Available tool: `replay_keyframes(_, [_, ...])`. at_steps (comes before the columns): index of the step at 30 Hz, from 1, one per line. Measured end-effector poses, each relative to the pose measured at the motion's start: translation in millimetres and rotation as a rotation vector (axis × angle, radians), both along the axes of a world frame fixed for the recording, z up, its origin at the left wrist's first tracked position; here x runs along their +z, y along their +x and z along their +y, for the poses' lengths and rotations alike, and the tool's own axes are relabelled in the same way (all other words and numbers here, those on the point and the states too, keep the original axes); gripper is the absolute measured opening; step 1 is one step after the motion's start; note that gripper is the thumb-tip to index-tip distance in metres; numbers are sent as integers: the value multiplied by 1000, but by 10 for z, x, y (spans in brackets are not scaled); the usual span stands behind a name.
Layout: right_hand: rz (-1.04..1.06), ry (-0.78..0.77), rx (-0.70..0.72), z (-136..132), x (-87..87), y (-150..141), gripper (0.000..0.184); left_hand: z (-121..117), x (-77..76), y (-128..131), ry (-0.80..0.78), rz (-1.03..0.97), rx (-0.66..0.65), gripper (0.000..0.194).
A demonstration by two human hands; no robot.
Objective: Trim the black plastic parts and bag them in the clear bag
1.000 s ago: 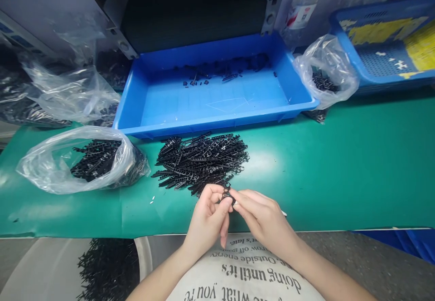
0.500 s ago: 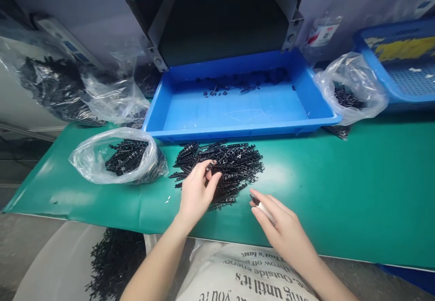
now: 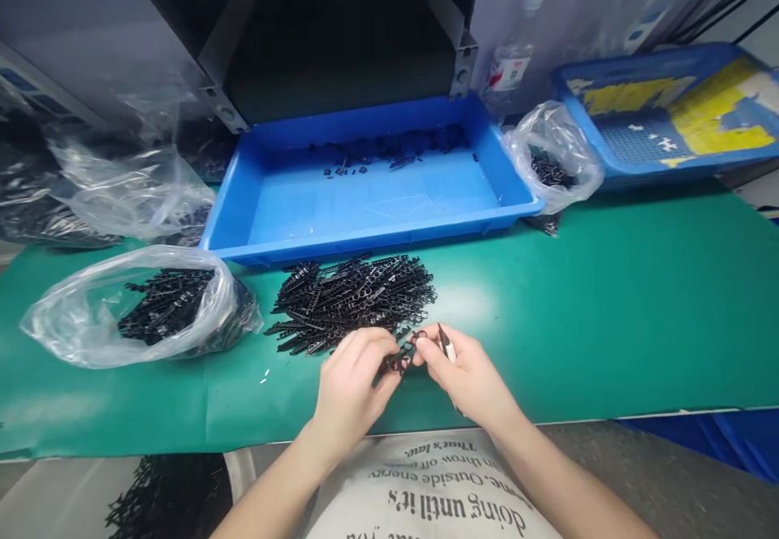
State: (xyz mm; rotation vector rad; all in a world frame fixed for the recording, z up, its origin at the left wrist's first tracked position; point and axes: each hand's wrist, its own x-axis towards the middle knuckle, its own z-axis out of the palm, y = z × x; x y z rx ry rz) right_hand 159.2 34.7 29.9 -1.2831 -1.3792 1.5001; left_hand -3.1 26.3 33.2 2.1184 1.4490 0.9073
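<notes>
My left hand [image 3: 351, 385] is closed on a black plastic strip with small rings [image 3: 405, 352], just in front of the pile. My right hand [image 3: 471, 377] pinches the other end of this strip between thumb and finger. Tucked in the same right hand is a slim tool with a black tip and white body [image 3: 447, 346]; its exact kind is not clear. Behind both hands lies a heap of similar black plastic strips [image 3: 359, 295] on the green tabletop [image 3: 584, 320].
A blue tray [image 3: 365, 239] with scattered black bits stands behind the heap. Open plastic bags of black parts sit at left [image 3: 213, 332] and right [image 3: 584, 178]. Farther right is a blue basket [image 3: 639, 161]. Below the table edge, a white container [image 3: 240, 470] holds black pieces.
My left hand has drawn back from the heap with a black strip. My right hand has come in and taken its other end. The view has swung right.
</notes>
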Motion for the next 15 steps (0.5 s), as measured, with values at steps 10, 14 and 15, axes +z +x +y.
replay_keyframes(10, [-200,185,141,-87,23,45,28,-76,-42,49,-916,-820,123,28])
replay_keyframes(14, [-330,290,278,-133,82,60,31,-90,-73,46,-925,-895,169,35])
replay_keyframes(15, [-354,311,290,-138,90,58,31,-92,-71,46,-924,-903,175,35])
